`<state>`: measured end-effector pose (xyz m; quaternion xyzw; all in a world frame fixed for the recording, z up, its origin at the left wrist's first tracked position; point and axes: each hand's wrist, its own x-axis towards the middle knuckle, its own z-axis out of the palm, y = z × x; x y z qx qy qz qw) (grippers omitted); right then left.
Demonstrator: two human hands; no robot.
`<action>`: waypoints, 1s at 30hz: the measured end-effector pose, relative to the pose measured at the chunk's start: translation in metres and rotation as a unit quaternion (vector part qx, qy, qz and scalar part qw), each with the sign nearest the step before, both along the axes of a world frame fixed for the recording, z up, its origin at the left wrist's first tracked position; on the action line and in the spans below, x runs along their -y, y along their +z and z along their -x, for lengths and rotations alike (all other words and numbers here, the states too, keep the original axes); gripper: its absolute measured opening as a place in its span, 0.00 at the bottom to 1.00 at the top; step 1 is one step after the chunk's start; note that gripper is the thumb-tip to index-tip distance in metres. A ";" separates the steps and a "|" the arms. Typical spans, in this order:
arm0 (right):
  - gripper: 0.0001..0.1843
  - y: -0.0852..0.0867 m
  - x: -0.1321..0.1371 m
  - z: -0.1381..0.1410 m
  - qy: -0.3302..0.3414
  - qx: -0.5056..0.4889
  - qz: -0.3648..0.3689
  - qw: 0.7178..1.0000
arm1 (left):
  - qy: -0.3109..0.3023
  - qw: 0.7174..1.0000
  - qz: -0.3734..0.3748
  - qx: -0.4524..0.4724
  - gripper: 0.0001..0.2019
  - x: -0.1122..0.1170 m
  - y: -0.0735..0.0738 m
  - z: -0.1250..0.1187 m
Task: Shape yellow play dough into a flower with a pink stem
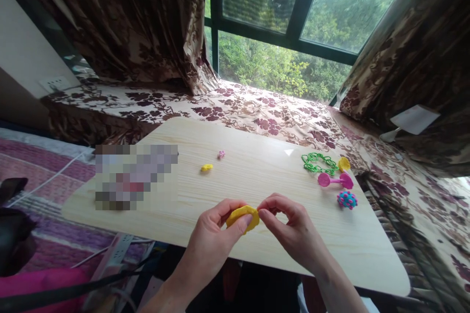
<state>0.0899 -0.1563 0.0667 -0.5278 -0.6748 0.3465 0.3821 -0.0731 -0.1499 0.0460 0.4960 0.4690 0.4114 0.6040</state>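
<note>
Above the front edge of the table, my left hand (216, 234) grips a flattened yellow piece of modelling clay (240, 216) between thumb and fingers. The thumb lies across its face. My right hand (288, 220) is closed in a pinch, thumb against forefinger, right at the clay's right edge. A small yellow lump (206, 167) of what looks like the same clay rests on the table beyond my left hand. Near it sits a tiny pink knobbly piece (221, 154).
Along the right side of the light wooden table (257, 156) lie a green looped ring (319, 163), a yellow piece (344, 164), a pink dumbbell shape (335, 181) and a blue ball with pink knobs (347, 200). A blurred-out item (135, 176) covers the left part.
</note>
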 end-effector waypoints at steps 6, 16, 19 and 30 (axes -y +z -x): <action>0.08 0.006 -0.002 -0.005 0.034 0.034 0.008 0.999 | -0.049 0.997 -0.038 -0.056 0.10 0.000 0.003 0.003; 0.07 0.022 -0.005 -0.007 0.094 0.108 -0.018 0.990 | -0.078 0.980 -0.117 -0.142 0.11 0.002 0.013 0.001; 0.06 0.021 -0.004 -0.006 0.067 0.116 -0.023 0.991 | -0.067 0.988 -0.076 -0.116 0.14 0.002 0.010 0.002; 0.07 -0.010 -0.006 -0.006 -0.063 -0.175 0.118 0.975 | 0.087 0.976 0.058 0.189 0.22 -0.014 0.016 0.019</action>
